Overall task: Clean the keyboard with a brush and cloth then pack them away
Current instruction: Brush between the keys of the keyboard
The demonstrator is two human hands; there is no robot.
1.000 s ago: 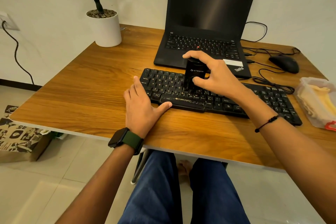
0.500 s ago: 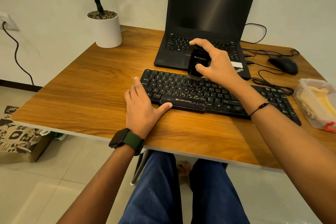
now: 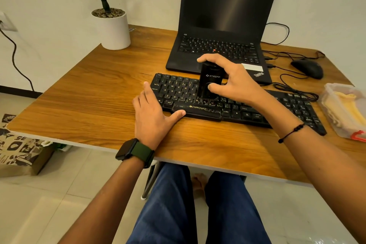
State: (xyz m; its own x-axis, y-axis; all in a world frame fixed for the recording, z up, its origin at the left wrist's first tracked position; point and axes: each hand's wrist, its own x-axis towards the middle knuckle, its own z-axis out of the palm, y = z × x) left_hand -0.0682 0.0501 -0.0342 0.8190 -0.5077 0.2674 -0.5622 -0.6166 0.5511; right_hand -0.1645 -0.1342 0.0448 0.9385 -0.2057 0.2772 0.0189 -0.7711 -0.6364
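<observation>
- Head view: right hand (image 3: 235, 83) pinches the brush (image 3: 210, 83), upright, bristles on the mid keys of the keyboard (image 3: 277, 108) on the worktop (image 3: 89, 101).
- Left hand (image 3: 153, 117) spread flat, bracing the keyboard's left end.
- Step: brushing. Next likely sweeps toward the uncleaned right keys; cloth probably in the tub (image 3: 344, 109).

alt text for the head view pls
Right hand holds a black brush upright on a black keyboard; left hand rests flat at its left end. Behind, on the wooden desk: an open laptop.
</observation>
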